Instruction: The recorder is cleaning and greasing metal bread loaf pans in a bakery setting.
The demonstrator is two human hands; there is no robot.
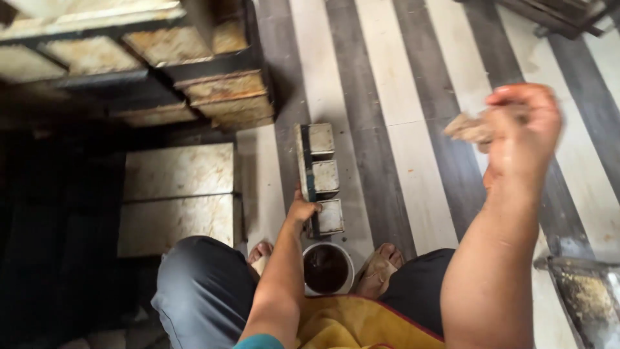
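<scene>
- Baking tin strap (320,178), three joined metal moulds, stands tilted on edge on the striped floor (413,161) between the seated person's knees.
- Left hand (301,211) is closed on its lower rim, steadying it.
- Right hand (524,126), raised and blurred, is clamped on a crumpled rag (470,128).
- Small bowl (328,267) of dark liquid sits at the feet.
- Step in hand looks like wiping or greasing; the rag would next need to reach the moulds.

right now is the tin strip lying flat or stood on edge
On edge. The tin strip stands on its long side on the floor, held by the left hand, its three tins facing sideways.
</scene>
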